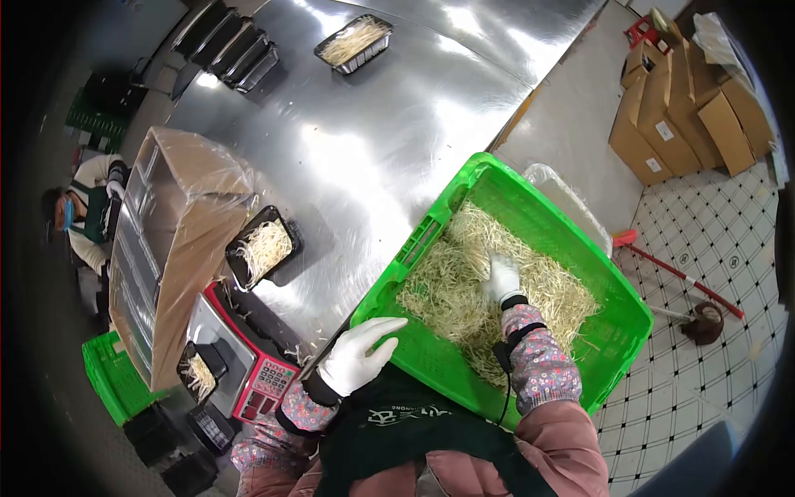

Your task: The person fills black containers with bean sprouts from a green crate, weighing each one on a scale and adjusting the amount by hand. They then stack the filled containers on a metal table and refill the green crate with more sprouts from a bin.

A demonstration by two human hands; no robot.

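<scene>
Sprouts [451,273] heaped in one green crate [623,331], right hand [503,280] among them

Both hands wore white gloves and were apart. The right one was blurred, its fingertips lost in the heap; whether it gripped any strands could not be told. The left hand [358,358] was empty, fingers extended and thumb spread, by the crate's near rim; contact was unclear.

Left of it stood one red-edged scale [236,356], bearing one small black tray [214,356] of sprouts. Two more filled trays sat on the metal counter [364,166]: a near tray [237,263] just beyond the scale and a far tray [368,58] well apart. At the counter's far left, a row of nested trays [224,45] overlapped too closely for a sure count.

Farther left, one plastic-lined carton [195,240] partly hid one person [87,207]. Black containers at lower left faded into shadow. On the right, several cardboard boxes [675,116] overlapped, uncountable, above one red pole [683,277] and one brown mop head [702,323].
</scene>
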